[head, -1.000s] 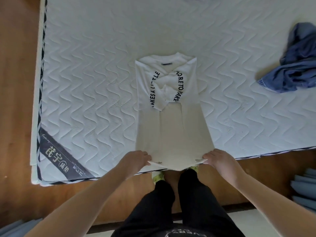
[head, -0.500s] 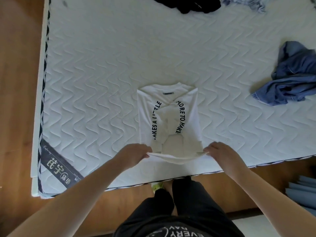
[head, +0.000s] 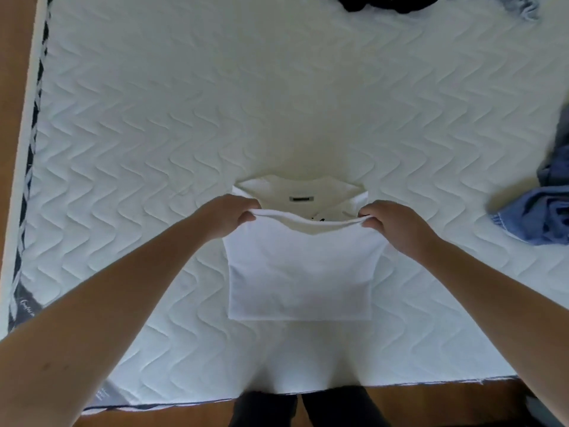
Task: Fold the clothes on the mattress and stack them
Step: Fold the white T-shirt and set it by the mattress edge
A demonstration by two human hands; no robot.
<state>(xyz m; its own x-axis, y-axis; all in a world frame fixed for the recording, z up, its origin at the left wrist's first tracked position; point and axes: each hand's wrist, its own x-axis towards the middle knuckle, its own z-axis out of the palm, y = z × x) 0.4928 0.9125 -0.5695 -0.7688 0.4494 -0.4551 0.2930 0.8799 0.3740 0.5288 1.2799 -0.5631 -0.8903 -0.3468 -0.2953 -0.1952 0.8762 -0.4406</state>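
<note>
Left hand (head: pixel 229 215) and right hand (head: pixel 392 224) each pinch one corner of the hem of the white cotton T-shirt (head: pixel 300 272), thumbs under, fingers curled over the edge. Hem held raised, stretched crosswise between the two grips. Shirt lies mid-way on the white quilted mattress (head: pixel 154 134), long axis running away from the body; its collar with dark label (head: pixel 301 199) sits just beyond the grips, both hands about equally near. Next, likely: lay hem onto collar. Printed lettering mostly hidden. Crumpled blue denim garment (head: pixel 535 208) well right of right hand.
</note>
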